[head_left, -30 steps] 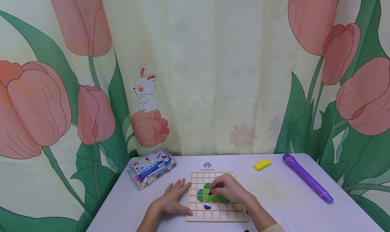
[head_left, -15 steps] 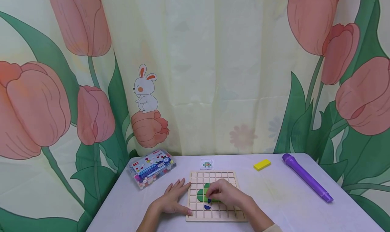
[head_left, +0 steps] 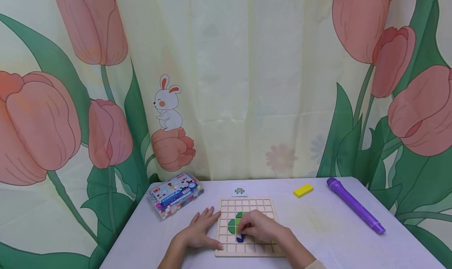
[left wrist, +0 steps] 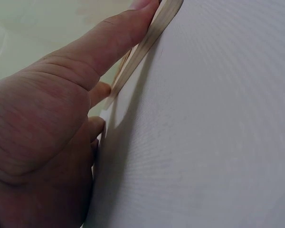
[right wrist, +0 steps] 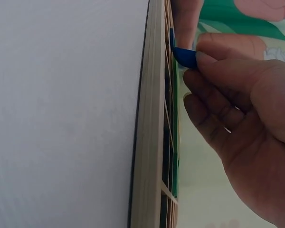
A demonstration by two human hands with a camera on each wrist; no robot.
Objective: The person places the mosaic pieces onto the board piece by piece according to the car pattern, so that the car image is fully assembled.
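Observation:
A square wooden grid board (head_left: 254,248) lies on the white table. Green pieces (head_left: 232,226) fill some of its cells, partly covered by my right hand (head_left: 261,226). Between right thumb and forefinger I pinch a small blue half-round piece (right wrist: 185,57), tilted on edge just over the grid. A second blue half-round piece (head_left: 240,240) lies on the board right beside it. My left hand (head_left: 200,230) rests at the board's left edge, its fingers spread on the table and its thumb (left wrist: 109,40) touching the wooden rim.
Behind the board lies a small picture card (head_left: 239,190). A clear plastic box (head_left: 177,195) of coloured pieces stands at the back left. On the right are a yellow block (head_left: 303,190) and a purple microphone-shaped stick (head_left: 355,206). A tulip-print curtain (head_left: 226,104) hangs behind.
My right hand has carried the blue half-round piece toward me, from over the green pieces to beside the other blue one. The left hand stays in place.

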